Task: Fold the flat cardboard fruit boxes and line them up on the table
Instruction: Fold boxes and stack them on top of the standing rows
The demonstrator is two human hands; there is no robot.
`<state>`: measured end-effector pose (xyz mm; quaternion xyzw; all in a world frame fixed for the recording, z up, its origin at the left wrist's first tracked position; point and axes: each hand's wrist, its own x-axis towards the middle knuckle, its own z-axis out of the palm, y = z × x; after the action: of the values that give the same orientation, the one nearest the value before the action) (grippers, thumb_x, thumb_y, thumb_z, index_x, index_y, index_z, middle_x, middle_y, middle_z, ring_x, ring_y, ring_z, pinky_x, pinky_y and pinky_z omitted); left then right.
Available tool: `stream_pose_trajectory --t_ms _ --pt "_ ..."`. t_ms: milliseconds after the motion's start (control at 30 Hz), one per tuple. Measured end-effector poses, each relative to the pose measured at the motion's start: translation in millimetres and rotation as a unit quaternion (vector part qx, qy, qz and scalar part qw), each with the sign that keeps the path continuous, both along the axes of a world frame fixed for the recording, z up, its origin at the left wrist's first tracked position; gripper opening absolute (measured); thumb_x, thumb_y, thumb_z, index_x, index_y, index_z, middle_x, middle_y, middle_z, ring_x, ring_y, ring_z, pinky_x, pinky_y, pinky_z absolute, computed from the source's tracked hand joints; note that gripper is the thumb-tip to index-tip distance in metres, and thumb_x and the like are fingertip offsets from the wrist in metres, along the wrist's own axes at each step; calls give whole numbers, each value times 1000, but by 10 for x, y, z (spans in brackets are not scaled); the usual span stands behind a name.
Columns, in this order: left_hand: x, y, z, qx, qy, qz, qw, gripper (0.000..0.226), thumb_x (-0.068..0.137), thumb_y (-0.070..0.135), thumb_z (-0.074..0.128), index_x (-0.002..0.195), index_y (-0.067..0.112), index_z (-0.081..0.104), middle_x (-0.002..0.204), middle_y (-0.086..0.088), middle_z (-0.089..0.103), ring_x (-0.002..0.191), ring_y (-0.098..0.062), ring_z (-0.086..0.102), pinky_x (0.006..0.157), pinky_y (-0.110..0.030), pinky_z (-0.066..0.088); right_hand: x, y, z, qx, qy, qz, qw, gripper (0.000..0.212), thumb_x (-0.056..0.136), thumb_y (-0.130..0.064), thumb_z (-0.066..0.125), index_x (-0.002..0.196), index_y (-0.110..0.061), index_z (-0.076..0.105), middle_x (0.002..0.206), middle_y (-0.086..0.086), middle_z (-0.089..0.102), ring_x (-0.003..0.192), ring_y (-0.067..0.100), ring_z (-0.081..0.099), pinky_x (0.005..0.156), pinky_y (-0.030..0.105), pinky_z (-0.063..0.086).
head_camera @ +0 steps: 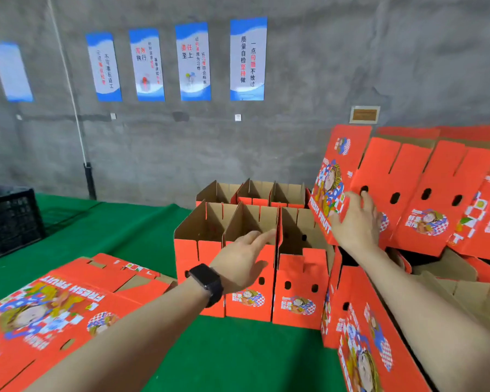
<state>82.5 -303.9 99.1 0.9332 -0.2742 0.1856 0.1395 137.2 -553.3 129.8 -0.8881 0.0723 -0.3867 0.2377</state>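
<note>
1. Head view, hands and boxes:
   - The right hand point(357, 224) is laid with spread, nearly straight fingers on the face of a flat red box point(343, 165). This box leans tilted at the front of a pile of similar flats on the right.
   - The left hand point(241, 261), with a black wristwatch point(205, 280) on its wrist, is held relaxed and holds nothing. Its fingers are stretched toward the rim of the middle front box; whether it is touched cannot be told.
   - The folded boxes point(301, 275) stand upright with tops open in two rows of three on the green cloth point(238, 357), between the two hands.
   - A further stack of flats point(68, 301) lies at the near left.
2. Head view, writing:
   - "FRESH FRUIT" is printed in white on the flats.
   - On the rightmost wall poster point(248, 59), "质量自检坚持做" can be read.
</note>
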Motion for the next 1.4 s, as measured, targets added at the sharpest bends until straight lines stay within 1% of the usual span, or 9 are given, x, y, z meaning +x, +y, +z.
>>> stream_pose_trajectory --t_ms 233,567,800,900,1000,1100,1233,1300,1400 --pt "-349 1589 -692 -2 85 81 993 48 94 22 50 141 20 42 143 -2 43 125 -21 49 101 -28 39 -349 1448 -193 54 4 149 987 30 89 -8 59 118 -1 56 117 21 60 112 36 54 91 34 37" --pt "-579 4086 -1628 -19 273 317 908 44 95 28 47 136 13 45 142 -7 47 129 -18 46 101 -24 35 -809 4286 -2002 -100 398 350 842 43 95 -23 51 135 -13 44 136 12 49 126 28 47 105 33 37" --pt "-560 4206 -2005 66 304 279 908 73 92 41 49 152 25 11 161 4 -3 148 -16 3 119 -41 14 -668 4887 -2362 -165 483 330 794 62 100 -32 42 153 -34 9 160 -3 -19 148 25 -9 118 50 15" --pt "-593 4167 -2099 82 303 267 911 78 90 50 49 153 26 9 161 5 -3 148 -17 1 120 -42 10 -626 5009 -2522 -77 485 218 844 82 96 -39 51 154 -14 -1 159 12 -20 147 31 -11 119 47 10" --pt "-648 4139 -2173 92 295 262 914 82 86 54 52 152 26 12 160 5 0 147 -18 4 119 -45 14 -560 5066 -2609 129 470 82 869 79 91 -41 59 141 11 27 150 24 30 139 31 34 109 31 33" --pt "-717 4129 -2221 110 324 271 900 86 85 58 52 152 26 9 160 4 -5 147 -19 0 119 -48 11 -510 5086 -2581 327 418 38 847 44 86 -28 67 115 4 57 115 19 65 101 30 65 75 29 52" --pt "-890 4124 -2127 70 244 289 923 87 78 77 33 148 26 26 160 4 9 146 -17 16 114 -45 25 -454 5020 -2491 384 371 4 846 39 83 -33 70 104 -1 63 110 19 64 101 34 62 84 38 53" --pt "-953 4100 -2020 33 217 275 936 95 78 81 11 116 14 67 134 -7 56 116 -26 60 82 -49 54 -419 5018 -2394 440 318 45 839 24 84 -25 69 94 -6 59 105 18 63 93 33 63 84 43 53" --pt "-1039 4042 -1898 -36 139 271 952 94 87 71 5 81 11 76 95 -10 73 78 -31 72 52 -45 56 -404 4994 -2176 485 251 132 827 7 88 -12 65 88 -13 58 96 14 67 86 31 65 84 47 54"
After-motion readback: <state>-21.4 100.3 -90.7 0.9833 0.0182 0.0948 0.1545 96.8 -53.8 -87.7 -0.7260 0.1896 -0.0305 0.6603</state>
